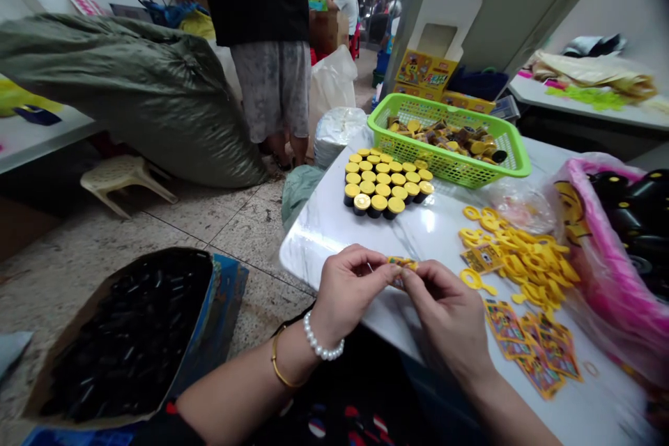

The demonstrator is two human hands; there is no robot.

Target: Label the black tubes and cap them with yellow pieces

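Note:
Between the fingertips of both hands is a small yellow printed card (401, 263), mostly covered by the fingers. My left hand (351, 287), with a pearl bracelet at the wrist, pinches its left side. On the other side, my right hand (444, 306) pinches it with thumb and fingers. Just beyond them stands a block of black pots with yellow lids (382, 178). To the right lie a heap of yellow plastic rings with handles (533, 261) and several colourful printed cards (538, 348), with one more card (481, 258) on the heap.
A green basket (449, 171) of small pots stands at the table's back. A pink-edged bag (617, 293) of black pieces sits at the right. On the floor at left are a box of black parts (130, 334), a stool (125, 178) and a large sack (136, 97). A person (256, 0) stands ahead.

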